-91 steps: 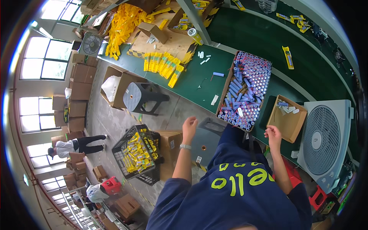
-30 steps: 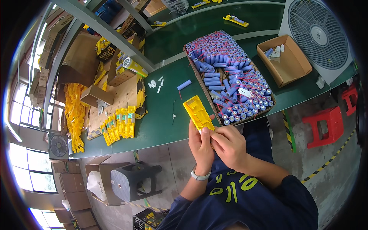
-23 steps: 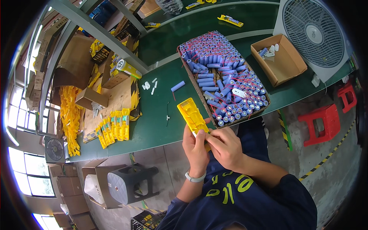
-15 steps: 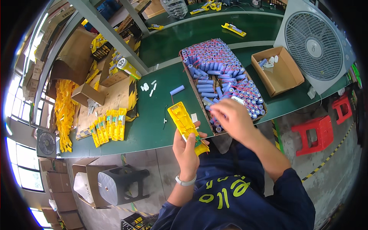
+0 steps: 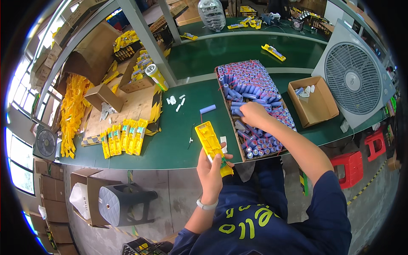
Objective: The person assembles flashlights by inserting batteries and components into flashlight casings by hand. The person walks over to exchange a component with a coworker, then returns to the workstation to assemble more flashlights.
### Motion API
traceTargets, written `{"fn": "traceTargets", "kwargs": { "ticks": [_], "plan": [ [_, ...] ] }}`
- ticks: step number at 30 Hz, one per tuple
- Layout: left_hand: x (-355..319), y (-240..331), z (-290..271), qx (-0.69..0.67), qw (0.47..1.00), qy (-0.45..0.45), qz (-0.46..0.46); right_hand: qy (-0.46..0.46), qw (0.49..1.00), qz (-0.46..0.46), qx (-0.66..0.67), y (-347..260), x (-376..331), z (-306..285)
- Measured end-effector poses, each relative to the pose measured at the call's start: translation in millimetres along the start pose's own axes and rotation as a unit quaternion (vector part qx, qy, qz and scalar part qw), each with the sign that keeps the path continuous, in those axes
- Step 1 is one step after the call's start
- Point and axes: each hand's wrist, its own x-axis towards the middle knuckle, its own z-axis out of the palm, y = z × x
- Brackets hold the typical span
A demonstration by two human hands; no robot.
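The left hand, just below centre of the frame, is closed round the lower end of a yellow case, hollow side facing up; the thumb lies along its edge. The right hand, right of centre, reaches into a cardboard box of blue batteries; its fingertips are hidden, so from here I cannot tell how far they are open or whether they grip anything; one loose battery lies mid-frame on the green table.

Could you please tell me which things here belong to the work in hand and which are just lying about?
In use:
- open yellow plastic casing, in the left hand
- blue cylindrical cells, right hand among them

Seemingly just lying about:
- square grey plastic fan
- grey plastic stool
- nearer red plastic stool
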Motion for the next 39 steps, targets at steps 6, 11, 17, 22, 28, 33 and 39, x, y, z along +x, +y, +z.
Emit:
{"fn": "traceTargets", "kwargs": {
  "ticks": [6,11,17,22,28,33,39],
  "plan": [
    [9,0,8,0.016,1.000,-0.017,-0.013,0.168,0.817,0.025,0.551,-27,-64,-60],
    [7,-7,27,0.026,0.998,-0.062,-0.012,0.154,0.801,0.036,0.577,-76,-113,-87],
    [1,-24,36,0.126,0.989,-0.054,0.048,0.298,0.834,0.059,0.461,-100,-122,-70],
    [-3,-19,38,0.187,0.979,-0.049,0.063,0.397,0.816,0.038,0.419,-110,-122,-54],
    [-10,-15,35,0.180,0.980,-0.063,0.052,0.317,0.783,0.095,0.526,-106,-122,-56],
    [-14,-5,32,0.136,0.985,-0.103,0.008,0.040,0.576,0.124,0.807,-89,-125,-60],
    [-15,-8,31,0.144,0.984,-0.105,-0.004,0.060,0.662,0.125,0.736,-90,-122,-48]
  ]
}}
